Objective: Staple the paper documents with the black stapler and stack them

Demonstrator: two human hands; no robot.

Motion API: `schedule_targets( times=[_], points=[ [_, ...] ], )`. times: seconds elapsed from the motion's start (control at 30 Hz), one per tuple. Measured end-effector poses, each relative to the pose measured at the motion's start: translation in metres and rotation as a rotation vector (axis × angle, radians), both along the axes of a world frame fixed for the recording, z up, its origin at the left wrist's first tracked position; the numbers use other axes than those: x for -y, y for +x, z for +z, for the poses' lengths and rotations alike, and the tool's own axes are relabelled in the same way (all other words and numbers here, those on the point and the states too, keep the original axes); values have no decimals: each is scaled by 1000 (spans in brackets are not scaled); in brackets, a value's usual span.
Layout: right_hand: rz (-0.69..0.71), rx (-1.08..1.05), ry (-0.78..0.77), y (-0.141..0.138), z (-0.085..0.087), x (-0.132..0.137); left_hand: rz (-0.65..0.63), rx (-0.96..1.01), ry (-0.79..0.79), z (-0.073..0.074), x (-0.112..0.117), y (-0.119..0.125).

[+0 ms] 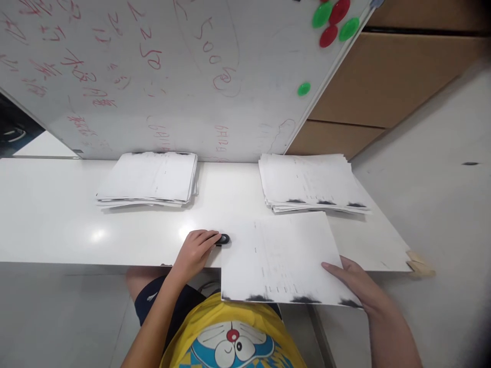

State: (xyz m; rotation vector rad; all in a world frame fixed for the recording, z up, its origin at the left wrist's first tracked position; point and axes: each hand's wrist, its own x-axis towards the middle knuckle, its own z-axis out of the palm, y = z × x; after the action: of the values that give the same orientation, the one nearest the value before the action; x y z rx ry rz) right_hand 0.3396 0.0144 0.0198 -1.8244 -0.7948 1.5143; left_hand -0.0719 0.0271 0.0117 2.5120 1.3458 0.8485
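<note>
My left hand (197, 250) is closed around a small black stapler (224, 238), mostly hidden under the fingers, and its nose meets the left edge of a white sheaf of paper (291, 255). That paper bears faint print and black smudges along its near edge. On its right side, my right hand (349, 278) grips the edge, thumb on top and fingers underneath. The paper's near part sticks out past the table's front edge, over my lap.
Stacks of similar paper lie at the back left (153, 176) and back right (307, 179) of the white table (46, 214). A whiteboard (261, 71) with red writing and round magnets rises behind. Brown boxes (368, 76) stand to its right.
</note>
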Motion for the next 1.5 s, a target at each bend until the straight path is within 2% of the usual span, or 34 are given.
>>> schedule_targets(
  times=[0.23, 0.43, 0.57, 0.73, 0.83, 0.93, 1.03, 1.13, 1.2, 1.3, 1.4, 1.5],
  points=[
    [10, -25, -16, -2, -4, -2, -8, -144, -25, 2, -1, 1],
    [10, -18, -35, 1, -6, -3, 12, -170, 0, 1, -1, 6],
    [35, -6, -8, -2, -8, -9, -38, -227, 5, 1, -5, 6],
    [86, -21, 52, -11, -7, -16, -66, -181, 75, 3, -6, -2],
    [100, -22, 100, -12, 0, -15, -63, -61, 125, 1, -9, -8],
    [71, 12, 124, 1, 16, -12, -32, 71, 82, 0, -12, -16],
    [-110, 141, 183, 27, 36, -20, -56, 67, 52, 0, -15, -25],
    [-337, 273, 323, 56, 53, -52, -67, 21, 36, 0, -15, -32],
    [-352, 282, 395, 70, 58, -86, -62, -18, 1, 4, -17, -39],
    [-212, 284, 368, 82, 59, -147, 8, -88, -35, 19, -33, -59],
    [-10, 441, 318, 90, 55, -201, 200, -156, 10, 35, -64, -93],
    [83, 630, 313, 96, 52, -239, 369, -229, 43, 40, -95, -129]
  ],
)
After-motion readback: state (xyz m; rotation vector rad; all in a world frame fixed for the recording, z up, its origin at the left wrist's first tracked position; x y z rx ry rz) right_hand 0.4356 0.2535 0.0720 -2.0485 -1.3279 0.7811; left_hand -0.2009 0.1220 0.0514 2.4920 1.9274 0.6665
